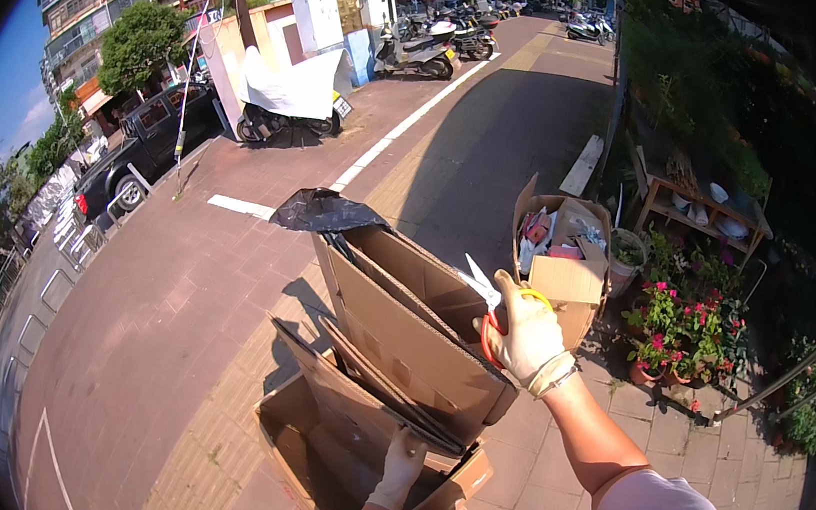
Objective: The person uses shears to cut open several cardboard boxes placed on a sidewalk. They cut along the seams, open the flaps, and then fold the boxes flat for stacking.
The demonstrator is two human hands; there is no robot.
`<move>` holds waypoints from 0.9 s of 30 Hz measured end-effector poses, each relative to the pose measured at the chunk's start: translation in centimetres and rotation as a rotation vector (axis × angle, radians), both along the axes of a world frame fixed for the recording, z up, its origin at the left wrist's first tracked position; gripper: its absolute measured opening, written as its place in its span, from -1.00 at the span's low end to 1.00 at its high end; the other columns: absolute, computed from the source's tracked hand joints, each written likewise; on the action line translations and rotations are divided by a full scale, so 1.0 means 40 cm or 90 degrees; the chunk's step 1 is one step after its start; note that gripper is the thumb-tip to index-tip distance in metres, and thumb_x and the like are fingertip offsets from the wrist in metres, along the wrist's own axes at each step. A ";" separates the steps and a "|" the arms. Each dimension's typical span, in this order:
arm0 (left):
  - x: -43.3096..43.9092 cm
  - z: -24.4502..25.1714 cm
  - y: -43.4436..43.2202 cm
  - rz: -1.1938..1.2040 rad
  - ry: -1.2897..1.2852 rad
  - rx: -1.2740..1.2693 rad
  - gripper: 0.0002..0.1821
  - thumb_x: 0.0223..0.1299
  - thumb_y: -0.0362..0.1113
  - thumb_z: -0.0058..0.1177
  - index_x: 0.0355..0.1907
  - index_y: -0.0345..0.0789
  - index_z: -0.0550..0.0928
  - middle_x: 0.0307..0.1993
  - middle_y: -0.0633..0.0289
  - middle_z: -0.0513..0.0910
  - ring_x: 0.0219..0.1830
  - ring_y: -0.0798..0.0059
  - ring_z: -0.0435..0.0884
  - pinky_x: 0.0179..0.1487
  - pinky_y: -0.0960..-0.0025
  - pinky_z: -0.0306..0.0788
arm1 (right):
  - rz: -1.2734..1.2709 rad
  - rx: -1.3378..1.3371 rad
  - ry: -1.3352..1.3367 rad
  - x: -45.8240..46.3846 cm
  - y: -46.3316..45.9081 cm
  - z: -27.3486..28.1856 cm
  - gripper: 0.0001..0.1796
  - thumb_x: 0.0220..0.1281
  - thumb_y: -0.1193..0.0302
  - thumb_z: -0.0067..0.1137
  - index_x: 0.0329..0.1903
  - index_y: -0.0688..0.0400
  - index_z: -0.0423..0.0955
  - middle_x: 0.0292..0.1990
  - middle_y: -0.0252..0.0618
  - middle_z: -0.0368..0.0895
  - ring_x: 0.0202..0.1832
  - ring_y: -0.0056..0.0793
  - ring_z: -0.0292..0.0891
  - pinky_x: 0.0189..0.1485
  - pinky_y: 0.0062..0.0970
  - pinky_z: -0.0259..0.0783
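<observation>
My gloved right hand (pixel 528 337) grips a pair of scissors (pixel 492 295) with red and yellow handles. Its silver blades are spread apart and point up and left, above the edge of a large cardboard box (pixel 415 324). Lower down, my gloved left hand (pixel 400 466) holds the near edge of a flattened cardboard sheet (pixel 353 407). That sheet leans with other folded pieces inside an open cardboard box (pixel 296 439) on the pavement. A black plastic bag (pixel 330 211) hangs over the far corner of the large box. My left fingertips are partly hidden by the cardboard.
Beyond my right hand stands a cardboard box (pixel 566 279) of mixed scraps. Potted flowers (pixel 678 331) and a wooden shelf (pixel 708 206) line the right side. Parked scooters (pixel 420 52), a covered motorbike (pixel 294 91) and a black pickup (pixel 141 141) are farther off. Metal barriers (pixel 57 290) run along the left.
</observation>
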State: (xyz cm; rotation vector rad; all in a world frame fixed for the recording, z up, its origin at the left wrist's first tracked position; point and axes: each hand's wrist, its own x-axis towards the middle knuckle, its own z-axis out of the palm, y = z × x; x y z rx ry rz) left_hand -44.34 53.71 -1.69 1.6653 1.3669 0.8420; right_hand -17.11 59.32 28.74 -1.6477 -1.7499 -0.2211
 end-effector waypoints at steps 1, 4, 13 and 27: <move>-0.001 0.005 0.020 0.000 -0.009 -0.017 -0.28 0.26 -0.30 0.20 0.42 -0.46 0.28 0.33 -0.14 0.42 0.26 0.14 0.51 0.20 0.31 0.44 | 0.013 0.077 -0.043 -0.004 0.000 0.009 -0.27 0.20 0.16 0.30 0.32 0.26 0.29 -0.20 0.12 0.65 -0.10 0.06 0.62 -0.04 -0.10 0.53; -0.007 0.014 0.071 -0.020 -0.041 -0.079 -0.25 0.29 -0.29 0.19 0.46 -0.44 0.23 0.37 -0.10 0.41 0.33 0.16 0.47 0.22 0.30 0.43 | 0.130 -0.182 -0.015 -0.026 0.043 0.012 -0.27 0.23 0.09 0.25 0.34 0.22 0.28 -0.20 0.13 0.65 -0.12 0.13 0.62 -0.06 -0.07 0.52; -0.035 -0.036 0.257 0.064 -0.150 -0.159 -0.19 0.31 -0.22 0.19 0.50 -0.43 0.15 0.37 -0.18 0.37 0.34 0.11 0.44 0.30 0.29 0.38 | -0.045 -0.265 -0.031 -0.033 0.477 -0.069 -0.70 0.33 0.25 -0.02 -0.09 0.22 0.45 -0.18 0.14 0.68 -0.09 0.12 0.63 -0.02 -0.09 0.51; 0.003 0.027 0.837 0.436 -0.180 -0.158 0.41 0.02 0.31 0.35 0.47 -0.66 -0.21 0.42 -0.45 0.13 0.44 -0.10 0.27 0.45 0.16 0.22 | -0.105 -0.287 0.043 0.120 0.599 -0.081 -0.66 0.29 0.20 0.11 0.00 0.14 0.48 -0.24 0.13 0.68 -0.16 0.11 0.63 -0.09 -0.12 0.51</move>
